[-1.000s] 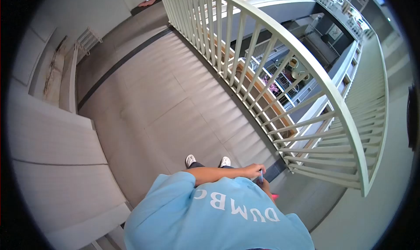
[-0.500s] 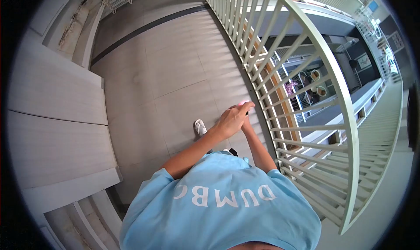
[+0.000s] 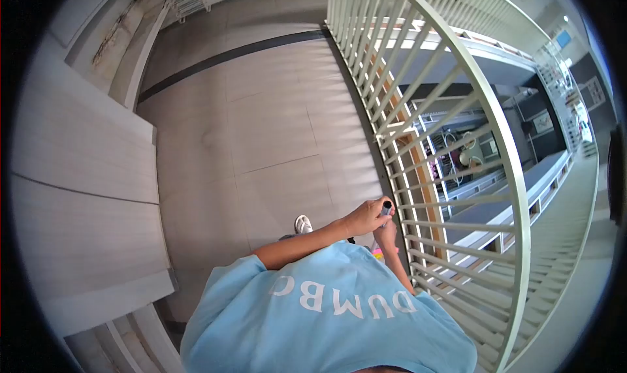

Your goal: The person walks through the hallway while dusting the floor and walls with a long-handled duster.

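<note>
My left hand [image 3: 364, 219] is closed around the upper part of a grey tube-like handle [image 3: 385, 221] with a dark round end, which points up toward me. Close below it, my right hand [image 3: 387, 234] is partly covered by the left one and appears wrapped round the same handle. Beside my right wrist a small pink and yellow piece [image 3: 377, 251] shows; whether it joins the handle cannot be made out. Both hands are in front of my blue shirt [image 3: 326, 314], near the railing.
A pale metal railing [image 3: 506, 157] runs along my right, with a lower level with chairs visible beyond it. Grey tiled floor [image 3: 271, 138] lies ahead, crossed by a dark strip [image 3: 228, 58]. Light panels [image 3: 85, 170] stand on my left, and a white rack [image 3: 189, 2] is at the far left.
Both hands have come down and closer to my body. The handle's dark end now points up in view, and the pink piece shows lower, by the right wrist. The view has tilted slightly.
</note>
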Motion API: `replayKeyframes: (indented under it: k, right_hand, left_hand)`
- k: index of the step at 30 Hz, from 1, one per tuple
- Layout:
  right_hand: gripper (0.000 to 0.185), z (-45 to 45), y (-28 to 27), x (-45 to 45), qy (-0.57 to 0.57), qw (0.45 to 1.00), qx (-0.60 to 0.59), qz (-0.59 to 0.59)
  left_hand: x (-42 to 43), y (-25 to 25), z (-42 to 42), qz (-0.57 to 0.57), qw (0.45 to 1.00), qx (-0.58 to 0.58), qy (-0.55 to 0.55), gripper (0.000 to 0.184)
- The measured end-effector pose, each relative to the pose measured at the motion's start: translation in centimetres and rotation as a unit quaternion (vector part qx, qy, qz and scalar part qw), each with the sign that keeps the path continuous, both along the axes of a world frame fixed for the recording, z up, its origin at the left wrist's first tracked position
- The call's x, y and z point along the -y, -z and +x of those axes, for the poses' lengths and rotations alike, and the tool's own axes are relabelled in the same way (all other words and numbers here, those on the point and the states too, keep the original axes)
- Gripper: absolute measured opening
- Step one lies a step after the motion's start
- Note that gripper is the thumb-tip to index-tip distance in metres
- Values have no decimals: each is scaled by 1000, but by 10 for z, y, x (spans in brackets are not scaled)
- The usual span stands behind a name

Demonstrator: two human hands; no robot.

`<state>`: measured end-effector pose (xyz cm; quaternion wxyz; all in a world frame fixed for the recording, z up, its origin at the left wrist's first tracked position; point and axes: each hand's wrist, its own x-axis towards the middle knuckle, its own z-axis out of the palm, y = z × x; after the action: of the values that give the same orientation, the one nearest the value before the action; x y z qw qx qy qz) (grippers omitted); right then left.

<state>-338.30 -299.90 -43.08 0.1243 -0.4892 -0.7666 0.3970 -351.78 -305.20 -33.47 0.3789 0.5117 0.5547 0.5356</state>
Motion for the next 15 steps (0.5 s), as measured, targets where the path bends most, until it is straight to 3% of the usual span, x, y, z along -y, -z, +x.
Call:
replayKeyframes:
  k: [3,5,6,7,8,9,11,12,14,15]
  right_hand:
    - [19,-33,61,-25,-43,995,30,83]
    - [22,-81,33,-38,-94,990,-22,99]
    - [21,-100,73,-57,-138,987,10,76]
    - [21,-124,72,-66,-150,986,8,75]
    - [19,-153,71,-76,-125,968,-216,8]
    - [16,-181,67,-87,-92,899,-423,-65]
    - [13,-225,106,-135,-185,931,-293,-113]
    - [14,-252,106,-140,-179,938,-296,13]
    - [11,-289,98,-161,-220,928,-296,49]
    - [12,-304,81,-170,-270,874,-389,110]
  left_hand:
    - [-10,2,-32,-18,1000,-19,-13,16]
    - [-18,-4,-58,-14,994,-94,-59,18]
    - [-24,-5,-71,1,990,-112,-82,19]
    - [-31,-7,-84,-1,984,-148,-101,19]
    - [-39,-8,-96,-5,976,-182,-120,19]
    - [-46,-14,-108,-36,970,-204,-131,20]
    - [-65,6,-130,19,950,-277,-142,20]
    - [-73,14,-139,8,950,-275,-150,20]
    - [-87,27,-156,-16,946,-279,-167,19]
    - [-94,31,-163,-20,942,-284,-178,22]
